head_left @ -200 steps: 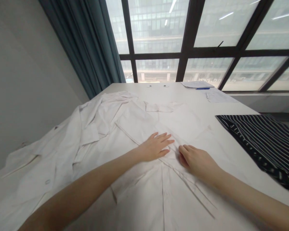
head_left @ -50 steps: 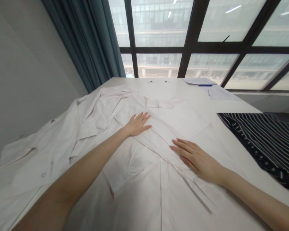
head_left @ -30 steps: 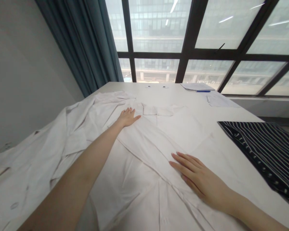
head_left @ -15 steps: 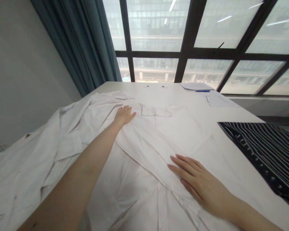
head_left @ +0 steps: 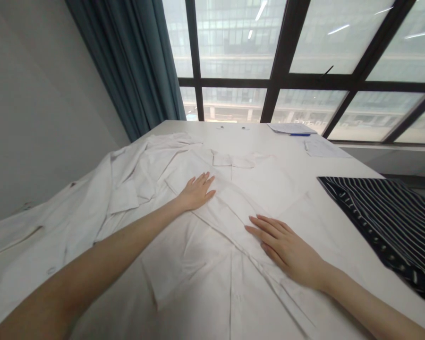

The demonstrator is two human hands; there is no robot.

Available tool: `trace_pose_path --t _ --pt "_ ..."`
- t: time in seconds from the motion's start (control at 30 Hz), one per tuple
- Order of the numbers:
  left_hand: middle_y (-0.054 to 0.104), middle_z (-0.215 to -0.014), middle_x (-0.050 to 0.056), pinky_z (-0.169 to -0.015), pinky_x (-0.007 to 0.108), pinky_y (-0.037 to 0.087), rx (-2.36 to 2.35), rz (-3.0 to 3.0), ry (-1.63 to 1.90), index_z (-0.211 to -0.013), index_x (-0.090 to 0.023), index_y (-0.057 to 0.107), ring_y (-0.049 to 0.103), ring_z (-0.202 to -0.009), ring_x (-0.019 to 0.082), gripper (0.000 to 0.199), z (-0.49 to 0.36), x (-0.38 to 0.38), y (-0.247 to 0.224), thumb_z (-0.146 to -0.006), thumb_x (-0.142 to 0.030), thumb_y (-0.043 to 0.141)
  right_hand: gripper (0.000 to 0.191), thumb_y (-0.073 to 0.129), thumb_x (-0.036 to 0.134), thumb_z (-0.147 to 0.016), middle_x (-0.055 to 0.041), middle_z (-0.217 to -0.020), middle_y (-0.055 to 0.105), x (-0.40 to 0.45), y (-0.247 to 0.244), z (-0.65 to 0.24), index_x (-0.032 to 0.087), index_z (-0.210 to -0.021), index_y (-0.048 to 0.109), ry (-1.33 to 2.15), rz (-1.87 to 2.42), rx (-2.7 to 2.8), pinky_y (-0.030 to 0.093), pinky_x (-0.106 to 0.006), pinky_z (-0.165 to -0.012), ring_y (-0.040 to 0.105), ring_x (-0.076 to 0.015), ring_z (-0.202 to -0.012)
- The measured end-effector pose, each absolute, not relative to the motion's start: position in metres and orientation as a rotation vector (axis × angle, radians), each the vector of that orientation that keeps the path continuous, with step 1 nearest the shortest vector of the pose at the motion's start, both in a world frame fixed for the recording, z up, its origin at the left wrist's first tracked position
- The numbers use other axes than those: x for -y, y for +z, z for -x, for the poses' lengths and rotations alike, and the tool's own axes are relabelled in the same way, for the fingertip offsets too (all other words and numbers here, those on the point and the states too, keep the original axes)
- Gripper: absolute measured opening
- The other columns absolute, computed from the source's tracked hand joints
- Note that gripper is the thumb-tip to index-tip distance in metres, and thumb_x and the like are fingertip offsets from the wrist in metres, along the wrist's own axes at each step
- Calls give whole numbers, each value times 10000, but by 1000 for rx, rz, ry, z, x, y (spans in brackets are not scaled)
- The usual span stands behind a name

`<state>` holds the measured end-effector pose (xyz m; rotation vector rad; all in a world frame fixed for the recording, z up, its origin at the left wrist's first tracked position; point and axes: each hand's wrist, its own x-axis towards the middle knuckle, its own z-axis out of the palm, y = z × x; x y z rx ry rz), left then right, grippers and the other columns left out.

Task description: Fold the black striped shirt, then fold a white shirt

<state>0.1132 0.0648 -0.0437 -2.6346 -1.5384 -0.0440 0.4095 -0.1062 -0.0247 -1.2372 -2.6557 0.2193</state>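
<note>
My left hand [head_left: 197,194], fingers spread, and right hand [head_left: 286,248], fingers extended and gripping nothing, lie on the white collared fabric shirt [head_left: 230,212], spread over the white surface [head_left: 205,128]. Rumpled white cloth garments [head_left: 95,198] crowd my left, partly hidden by my forearm; a black-and-white striped cloth [head_left: 393,217] lies right. Beyond, I see white paper sheets [head_left: 327,148] and a slim blue pen [head_left: 300,135].

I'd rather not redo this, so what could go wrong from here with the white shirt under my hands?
Your left hand and right hand lie flat on the layer crossing the white shirt diagonally; sliding either might drag that layer askew.
Creases show below your left hand, so pressing there may set them deeper.
Another white garment lies close on the left, and could get caught up with the shirt.
</note>
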Motion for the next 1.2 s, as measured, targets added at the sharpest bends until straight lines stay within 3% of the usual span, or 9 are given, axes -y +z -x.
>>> trace_pose_path --t 0.07,0.23,0.33,0.5,0.6,0.77,1.2 --pt "198 -1616 120 -1175 474 204 1597 2612 -4 -1540 -173 246 189 -1492 266 627 -93 -64 -41 -1003 -495 237 479 363 267 -1010 -55 -1554 386 107 -24 -410 292 -1488 397 230 1233 2648 341 -491 -1138 318 -225 -1439" --pt "210 -1612 129 -1197 418 154 1809 2426 27 -1539 -126 252 162 -1499 243 664 -53 -82 -34 -997 -508 224 472 353 279 -1015 -57 -1551 392 107 -25 -411 293 -1484 402 229 1227 2642 346 -496 -1132 329 -228 -1433" --pt "220 -1609 128 -1197 429 155 1864 2367 44 -1535 -125 264 175 -1496 248 644 -52 -86 -30 -1000 -481 224 473 350 283 -1016 -53 -1556 383 106 -25 -411 295 -1487 395 219 1215 2648 339 -492 -1136 325 -225 -1435" --pt "280 -1573 212 -1196 456 131 1823 2289 24 -1467 -30 373 202 -1484 300 570 -83 -57 -17 -989 -333 304 471 348 291 -1016 -59 -1554 387 104 -26 -411 280 -1484 400 222 1208 2655 342 -488 -1132 328 -225 -1432" --pt "284 -1584 158 -1181 428 207 1676 2608 -2 -1493 -91 347 238 -1477 262 567 -108 -24 -19 -1010 -380 273 470 356 289 -1013 -61 -1547 397 104 -26 -411 262 -1480 404 233 1210 2641 339 -480 -1135 335 -218 -1428" --pt "281 -1598 70 -1174 428 225 1276 2930 -198 -1501 -256 338 243 -1477 215 530 -126 13 -36 -1022 -468 249 472 364 316 -1014 -76 -1524 433 105 -25 -409 237 -1477 405 268 1208 2591 343 -483 -1134 359 -217 -1416" --pt "300 -1591 60 -1175 444 227 1323 2969 -247 -1487 -271 372 254 -1474 220 515 -124 14 -35 -1015 -457 280 458 388 316 -1005 -84 -1498 467 105 -23 -409 253 -1455 446 276 1207 2567 367 -507 -1120 386 -236 -1402"
